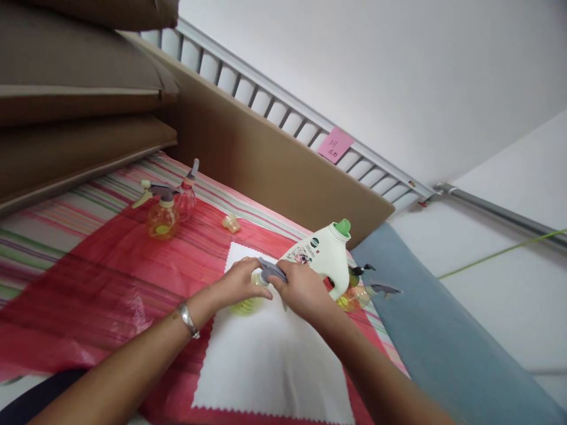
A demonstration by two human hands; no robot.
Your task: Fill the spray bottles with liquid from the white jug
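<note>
A clear round spray bottle (246,306) with yellow-green liquid stands on a white cloth (270,360) with zigzag edges. My left hand (241,284) is closed about its neck, thumb and fingers at the collar. My right hand (302,290) grips the grey spray head (271,271) on top; whether the head is fully seated is hidden by the fingers. Just behind my right hand stands a pale green detergent jug (334,257) with a green spout, partly covered by that hand.
At the left stand an amber spray bottle (163,221) and a pink one (186,200); a small cream cap (231,223) lies nearby. More spray bottles (354,296) are right of the jug. Red sheeting (101,283) covers the striped cloth. A brown board (266,159) rises behind.
</note>
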